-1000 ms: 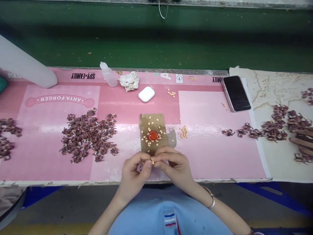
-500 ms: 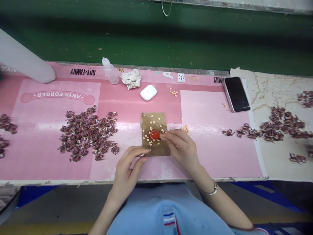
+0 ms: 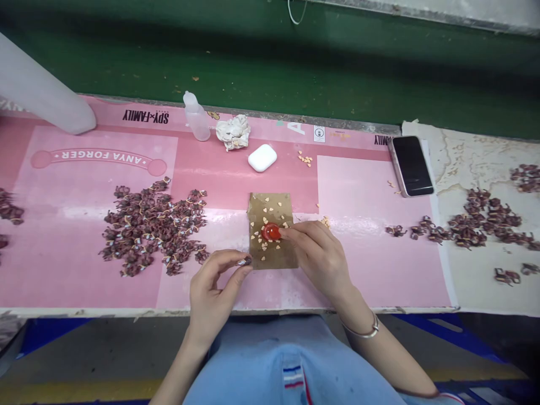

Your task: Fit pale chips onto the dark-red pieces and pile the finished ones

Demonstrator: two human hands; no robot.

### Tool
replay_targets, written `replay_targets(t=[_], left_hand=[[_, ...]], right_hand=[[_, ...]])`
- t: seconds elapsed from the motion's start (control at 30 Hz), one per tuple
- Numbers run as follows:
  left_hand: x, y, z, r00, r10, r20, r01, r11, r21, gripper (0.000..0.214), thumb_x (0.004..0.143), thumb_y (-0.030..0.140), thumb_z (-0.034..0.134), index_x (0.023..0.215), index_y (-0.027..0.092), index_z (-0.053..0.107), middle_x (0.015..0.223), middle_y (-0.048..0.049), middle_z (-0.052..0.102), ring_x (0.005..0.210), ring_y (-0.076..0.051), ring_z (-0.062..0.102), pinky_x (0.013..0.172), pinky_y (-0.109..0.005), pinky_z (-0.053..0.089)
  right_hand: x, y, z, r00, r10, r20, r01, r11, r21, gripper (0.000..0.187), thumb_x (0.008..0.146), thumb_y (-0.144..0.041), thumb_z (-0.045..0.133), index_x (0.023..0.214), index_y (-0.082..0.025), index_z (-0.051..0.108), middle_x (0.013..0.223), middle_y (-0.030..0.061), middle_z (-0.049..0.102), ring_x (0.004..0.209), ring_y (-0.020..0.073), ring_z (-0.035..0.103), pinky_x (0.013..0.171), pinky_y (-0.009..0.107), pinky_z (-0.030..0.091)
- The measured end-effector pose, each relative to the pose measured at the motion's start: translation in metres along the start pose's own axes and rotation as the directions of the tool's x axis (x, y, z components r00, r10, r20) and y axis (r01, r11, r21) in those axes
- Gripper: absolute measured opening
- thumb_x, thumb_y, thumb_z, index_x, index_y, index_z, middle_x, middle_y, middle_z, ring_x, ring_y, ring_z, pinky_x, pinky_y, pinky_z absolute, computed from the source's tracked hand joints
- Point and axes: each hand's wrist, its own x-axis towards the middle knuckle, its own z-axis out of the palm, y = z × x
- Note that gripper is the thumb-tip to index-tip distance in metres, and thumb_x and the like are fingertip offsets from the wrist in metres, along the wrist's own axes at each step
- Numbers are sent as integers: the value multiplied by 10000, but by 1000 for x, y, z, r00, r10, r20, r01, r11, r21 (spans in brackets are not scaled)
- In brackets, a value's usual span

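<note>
My left hand pinches a small dark brown moulded piece with a pale patch, between thumb and forefinger, by the lower left corner of a brown mat. Fingers closed, my right hand reaches over the mat from the right. Its fingertips touch the right edge of a small glossy red round dish. Whatever lies between those fingertips is hidden. Several tiny cream heart-shaped pieces are scattered on the mat around the dish.
A large pile of brown pieces lies left, with more brown pieces at right. Toward the back are a squeeze bottle, crumpled paper, a white case and a phone. A white tube slants in at upper left.
My left hand has drawn slightly left, away from the mat, and its brown piece shows more clearly. My right fingertips stay at the red dish. The whole view has shifted a little.
</note>
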Motion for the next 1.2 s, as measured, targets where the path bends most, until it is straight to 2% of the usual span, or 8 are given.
replay_targets(t=[0.1, 0.27, 0.47, 0.7, 0.83, 0.9, 1.03, 1.2], left_hand=[[0, 1, 2, 999, 38, -15, -39, 997, -66, 91, 824, 154, 773, 891, 216, 771, 877, -22, 789, 843, -157, 765, 792, -230, 635], [1, 1, 5, 994, 103, -32, -105, 992, -74, 66, 812, 163, 795, 858, 209, 788, 867, -43, 799, 833, -180, 770, 781, -268, 651], [0, 3, 5, 988, 150, -33, -151, 987, -56, 104, 808, 152, 801, 878, 230, 797, 864, -28, 802, 820, -163, 767, 773, -250, 647], [0, 5, 8, 992, 120, -48, -120, 993, 3, 65, 824, 276, 813, 810, 216, 792, 777, -33, 788, 724, -178, 758, 682, -280, 654], [1, 6, 10, 975, 221, -18, -221, 975, 8, 17, 839, 223, 801, 839, 224, 784, 802, -23, 797, 742, -177, 762, 699, -288, 649], [3, 6, 9, 948, 318, 20, -319, 948, 25, 71, 858, 176, 777, 885, 242, 779, 838, -17, 803, 855, -192, 764, 794, -328, 644], [5, 2, 7, 898, 431, 92, -440, 886, 145, 150, 873, 141, 749, 936, 276, 762, 851, -7, 798, 1024, -226, 707, 883, -387, 596], [5, -2, 6, 861, 485, 152, -507, 836, 208, 200, 868, 120, 738, 968, 292, 747, 886, -4, 745, 1037, -224, 635, 939, -386, 525]], right_hand=[[3, -12, -4, 999, 34, -23, -30, 988, 148, 283, 966, -51, 570, 1088, -238, 744, 893, 50, 745, 808, 178, 688, 704, 300, 582], [4, -34, -3, 991, 129, 41, -134, 898, 419, 231, 966, -103, 606, 1055, -243, 766, 899, 37, 759, 809, 155, 728, 719, 268, 624], [2, -38, 4, 988, 148, 42, -149, 846, 511, 191, 960, -112, 631, 1031, -212, 778, 908, 52, 760, 809, 142, 729, 747, 255, 635], [1, -34, 7, 964, 211, 162, -266, 740, 618, 155, 965, -201, 668, 1027, -239, 805, 871, 40, 767, 772, 143, 730, 685, 256, 634], [-1, -31, 5, 955, 193, 226, -296, 669, 681, 189, 1009, -292, 621, 1070, -225, 786, 911, 58, 752, 843, 149, 717, 747, 278, 632], [-3, -30, 4, 929, 253, 271, -370, 584, 723, 269, 1033, -374, 575, 1185, -225, 740, 903, 52, 724, 818, 138, 693, 716, 264, 622], [-10, -30, 4, 854, 289, 433, -511, 302, 805, 458, 1016, -516, 558, 1378, -239, 604, 1005, 56, 729, 805, 113, 694, 711, 232, 613], [-10, -35, 5, 791, 232, 566, -598, 104, 795, 467, 977, -542, 606, 1296, -209, 679, 928, 41, 772, 793, 116, 733, 779, 244, 620]])
